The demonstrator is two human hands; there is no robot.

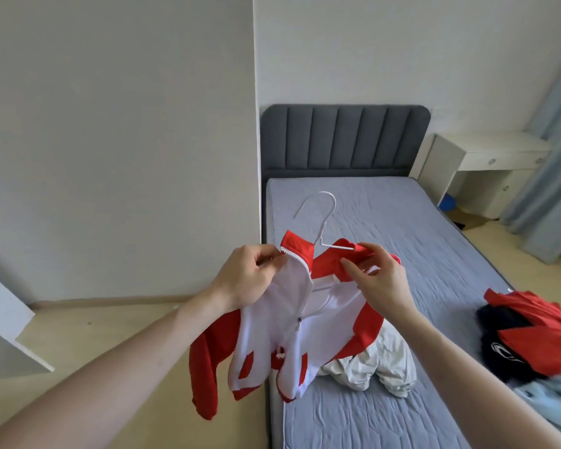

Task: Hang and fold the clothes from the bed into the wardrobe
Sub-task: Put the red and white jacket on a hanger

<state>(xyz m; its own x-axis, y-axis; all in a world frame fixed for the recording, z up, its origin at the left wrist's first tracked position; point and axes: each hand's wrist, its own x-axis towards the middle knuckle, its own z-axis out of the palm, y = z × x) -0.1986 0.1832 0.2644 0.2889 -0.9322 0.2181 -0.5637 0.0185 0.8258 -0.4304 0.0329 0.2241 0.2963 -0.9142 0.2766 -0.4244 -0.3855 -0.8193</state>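
Note:
I hold a red and white zip jacket (272, 322) in the air over the bed's left edge. A white wire hanger (321, 218) sits inside its neck, hook up. My left hand (250, 277) grips the left front by the collar and zip. My right hand (379, 277) pinches the red collar on the right, over the hanger's arm. The jacket's red sleeve hangs down on the left. On the bed (386, 209) lie a crumpled white garment (386, 364), a red and black pile (531, 332) and a light blue garment (551, 400).
A grey padded headboard (344, 140) stands at the far end. A white desk (486, 163) and blue curtain (551, 150) are at the right. A white panel (4, 322) leans in at the left over the wooden floor.

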